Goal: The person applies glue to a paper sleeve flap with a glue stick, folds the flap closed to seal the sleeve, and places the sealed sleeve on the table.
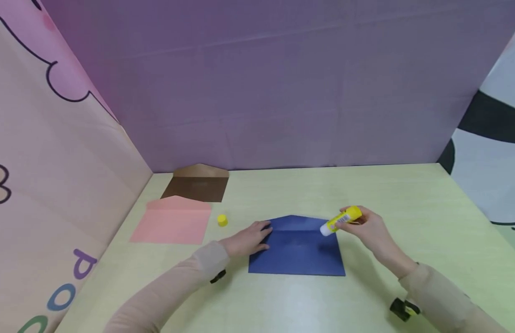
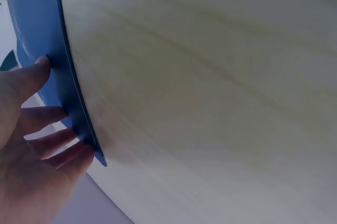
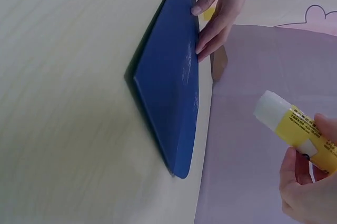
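A blue envelope (image 1: 300,254) lies on the table with its flap (image 1: 296,223) unfolded toward the back. My left hand (image 1: 252,239) rests on the envelope's left edge, fingers spread and fairly straight; the left wrist view shows the fingertips touching the blue paper (image 2: 63,84). Above the envelope's right side, my right hand (image 1: 367,230) grips a yellow glue stick (image 1: 342,220) between thumb and fingers, its white end tilted down to the left. In the right wrist view the uncapped glue stick (image 3: 295,126) is held off the paper.
A yellow cap (image 1: 222,220) stands on the table left of the envelope. Beyond it to the left lie a pink envelope (image 1: 174,224) and, farther back, a brown envelope (image 1: 195,188), both with flaps unfolded. A purple cloth wall (image 1: 282,92) borders the table's back edge.
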`<state>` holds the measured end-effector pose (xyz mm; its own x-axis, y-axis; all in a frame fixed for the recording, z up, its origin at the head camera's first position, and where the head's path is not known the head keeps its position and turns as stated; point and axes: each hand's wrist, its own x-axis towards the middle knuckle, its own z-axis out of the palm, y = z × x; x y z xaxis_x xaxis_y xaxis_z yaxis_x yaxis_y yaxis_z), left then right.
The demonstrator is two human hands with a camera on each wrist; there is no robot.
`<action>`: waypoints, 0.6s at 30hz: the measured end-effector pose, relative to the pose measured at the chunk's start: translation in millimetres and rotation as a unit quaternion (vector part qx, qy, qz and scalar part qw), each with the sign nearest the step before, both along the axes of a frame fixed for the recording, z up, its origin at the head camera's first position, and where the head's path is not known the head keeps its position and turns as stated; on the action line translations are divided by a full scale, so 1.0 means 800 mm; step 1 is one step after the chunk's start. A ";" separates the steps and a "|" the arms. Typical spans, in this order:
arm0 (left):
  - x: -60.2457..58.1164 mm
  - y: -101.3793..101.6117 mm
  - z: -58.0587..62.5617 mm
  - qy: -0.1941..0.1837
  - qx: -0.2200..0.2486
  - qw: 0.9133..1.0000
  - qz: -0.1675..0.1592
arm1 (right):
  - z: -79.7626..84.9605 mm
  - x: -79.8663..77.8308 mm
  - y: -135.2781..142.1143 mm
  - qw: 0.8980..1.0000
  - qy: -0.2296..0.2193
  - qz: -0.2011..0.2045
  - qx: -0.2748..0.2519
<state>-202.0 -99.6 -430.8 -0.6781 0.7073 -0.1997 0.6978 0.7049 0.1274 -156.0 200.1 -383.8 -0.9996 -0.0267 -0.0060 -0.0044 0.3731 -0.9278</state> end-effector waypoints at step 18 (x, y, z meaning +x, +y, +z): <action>-0.002 0.014 0.002 0.012 -0.018 1.000 0.003 | -0.015 -0.035 -0.059 0.980 0.070 0.178 0.061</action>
<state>-203.4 -88.6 -429.5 -0.6877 0.6950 -0.2098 0.6953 0.7137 0.0850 -184.1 153.2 -395.4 -0.9183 -0.3817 0.1052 -0.2782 0.4332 -0.8573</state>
